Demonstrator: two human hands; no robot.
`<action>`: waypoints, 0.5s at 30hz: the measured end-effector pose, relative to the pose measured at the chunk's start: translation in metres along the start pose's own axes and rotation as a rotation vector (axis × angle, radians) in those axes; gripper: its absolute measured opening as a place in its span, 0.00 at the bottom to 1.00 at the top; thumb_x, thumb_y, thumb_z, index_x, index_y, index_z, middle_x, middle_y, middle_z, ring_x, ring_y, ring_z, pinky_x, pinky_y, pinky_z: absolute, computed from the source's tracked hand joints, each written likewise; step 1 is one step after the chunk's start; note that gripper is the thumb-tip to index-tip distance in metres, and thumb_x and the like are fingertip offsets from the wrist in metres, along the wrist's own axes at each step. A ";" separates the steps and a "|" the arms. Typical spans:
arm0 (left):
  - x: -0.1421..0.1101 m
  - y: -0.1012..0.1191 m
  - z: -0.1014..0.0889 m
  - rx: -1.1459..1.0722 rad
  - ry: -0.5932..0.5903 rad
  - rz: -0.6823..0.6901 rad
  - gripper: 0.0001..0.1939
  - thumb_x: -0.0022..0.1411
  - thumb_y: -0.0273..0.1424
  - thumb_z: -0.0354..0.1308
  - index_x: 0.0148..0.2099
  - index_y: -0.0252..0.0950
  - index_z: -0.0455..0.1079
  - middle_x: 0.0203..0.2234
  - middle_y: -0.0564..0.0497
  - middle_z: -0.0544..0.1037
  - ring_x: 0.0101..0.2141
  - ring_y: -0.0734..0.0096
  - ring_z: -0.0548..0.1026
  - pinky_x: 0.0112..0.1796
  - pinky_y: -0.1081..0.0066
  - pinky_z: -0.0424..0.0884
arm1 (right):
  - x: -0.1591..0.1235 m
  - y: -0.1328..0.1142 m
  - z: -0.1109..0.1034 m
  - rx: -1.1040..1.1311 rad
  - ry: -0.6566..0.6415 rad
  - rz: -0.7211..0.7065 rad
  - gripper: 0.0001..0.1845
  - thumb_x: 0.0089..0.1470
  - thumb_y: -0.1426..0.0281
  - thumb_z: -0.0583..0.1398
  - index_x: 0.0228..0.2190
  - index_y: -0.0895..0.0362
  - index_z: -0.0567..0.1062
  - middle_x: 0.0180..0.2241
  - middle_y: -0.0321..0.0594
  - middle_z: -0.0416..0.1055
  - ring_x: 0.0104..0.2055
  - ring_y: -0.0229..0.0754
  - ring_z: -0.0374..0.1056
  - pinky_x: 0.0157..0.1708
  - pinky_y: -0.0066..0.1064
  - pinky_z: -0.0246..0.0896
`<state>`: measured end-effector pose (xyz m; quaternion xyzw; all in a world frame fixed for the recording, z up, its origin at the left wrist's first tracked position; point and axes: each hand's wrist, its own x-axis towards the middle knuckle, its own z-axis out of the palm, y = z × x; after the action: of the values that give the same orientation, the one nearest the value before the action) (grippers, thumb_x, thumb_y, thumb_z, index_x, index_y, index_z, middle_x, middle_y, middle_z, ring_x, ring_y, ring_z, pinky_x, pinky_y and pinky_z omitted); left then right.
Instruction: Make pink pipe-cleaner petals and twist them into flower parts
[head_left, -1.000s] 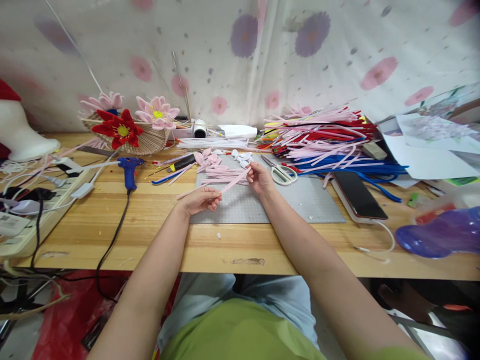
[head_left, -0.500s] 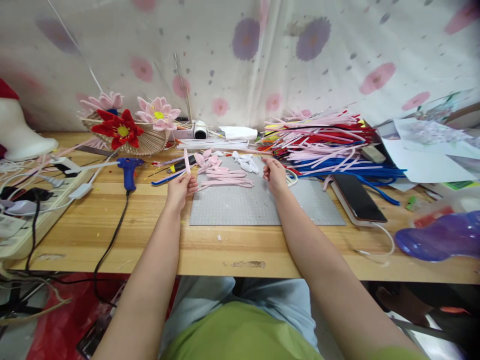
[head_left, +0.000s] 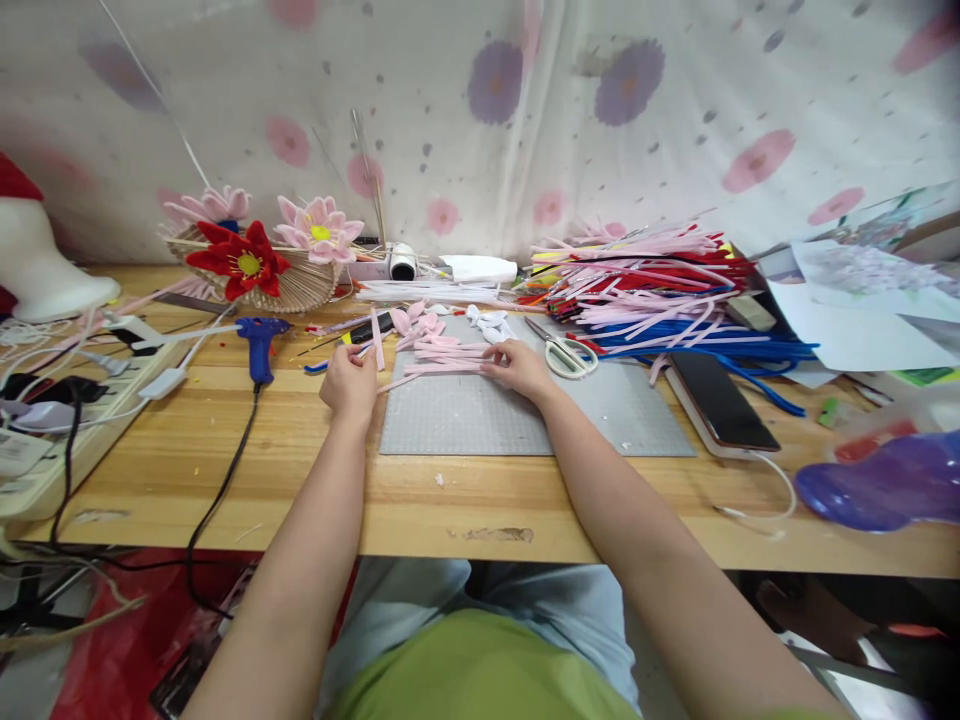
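A short row of pink pipe cleaners lies on the grey cutting mat. My right hand is at their right end, its fingertips closed on one of them. My left hand, left of the mat, has curled fingers at a short pink pipe cleaner that points away from me; the grip itself is partly hidden. Just behind the row are pink petal shapes and white looped petals. Green-white scissors rest to the right of my right hand.
A blue glue gun stands at the left with its black cord trailing. Behind it are fuzzy flowers on a woven fan. A heap of coloured pipe cleaners, a phone and a purple object occupy the right side.
My hands drew apart; the left took a pink pipe cleaner leftward and has turned and lowered with it. My right hand moved right, then back left onto the row's end.
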<state>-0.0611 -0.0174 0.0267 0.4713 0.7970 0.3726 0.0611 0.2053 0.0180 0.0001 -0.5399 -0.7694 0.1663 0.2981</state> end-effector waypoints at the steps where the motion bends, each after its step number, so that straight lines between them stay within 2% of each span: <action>1: -0.001 0.000 0.000 -0.018 0.056 0.032 0.14 0.57 0.39 0.53 0.43 0.38 0.67 0.35 0.46 0.74 0.38 0.62 0.71 0.34 0.70 0.61 | 0.000 -0.001 0.001 -0.021 -0.028 -0.038 0.11 0.45 0.65 0.61 0.32 0.55 0.76 0.31 0.40 0.69 0.34 0.40 0.61 0.35 0.31 0.53; 3: -0.005 0.001 0.003 -0.037 0.107 0.116 0.13 0.58 0.34 0.51 0.45 0.38 0.66 0.37 0.46 0.73 0.41 0.62 0.70 0.36 0.69 0.62 | 0.000 -0.002 0.004 -0.046 -0.066 -0.081 0.08 0.46 0.66 0.61 0.31 0.56 0.75 0.32 0.41 0.69 0.36 0.41 0.61 0.37 0.31 0.53; 6: -0.010 0.003 0.010 -0.033 0.060 0.266 0.12 0.57 0.30 0.51 0.45 0.37 0.66 0.37 0.46 0.71 0.40 0.63 0.69 0.39 0.68 0.63 | 0.001 -0.002 0.008 -0.040 -0.052 -0.092 0.06 0.48 0.68 0.59 0.29 0.57 0.75 0.32 0.41 0.69 0.36 0.41 0.61 0.38 0.31 0.53; 11: -0.019 0.006 0.025 -0.015 -0.091 0.523 0.18 0.53 0.27 0.54 0.48 0.36 0.64 0.42 0.44 0.69 0.44 0.61 0.68 0.47 0.63 0.62 | 0.003 -0.001 0.008 0.101 0.120 0.011 0.08 0.51 0.68 0.56 0.32 0.57 0.74 0.29 0.39 0.70 0.33 0.40 0.61 0.35 0.30 0.53; 15: -0.023 0.007 0.032 -0.020 -0.219 0.606 0.22 0.52 0.28 0.56 0.51 0.37 0.63 0.44 0.44 0.69 0.45 0.58 0.68 0.47 0.61 0.62 | 0.005 0.004 0.008 0.338 0.241 0.110 0.12 0.53 0.64 0.52 0.30 0.58 0.71 0.24 0.36 0.68 0.28 0.37 0.61 0.31 0.28 0.52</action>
<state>-0.0294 -0.0165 0.0020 0.7238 0.6054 0.3289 0.0374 0.2015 0.0244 -0.0068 -0.5392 -0.6588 0.2433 0.4647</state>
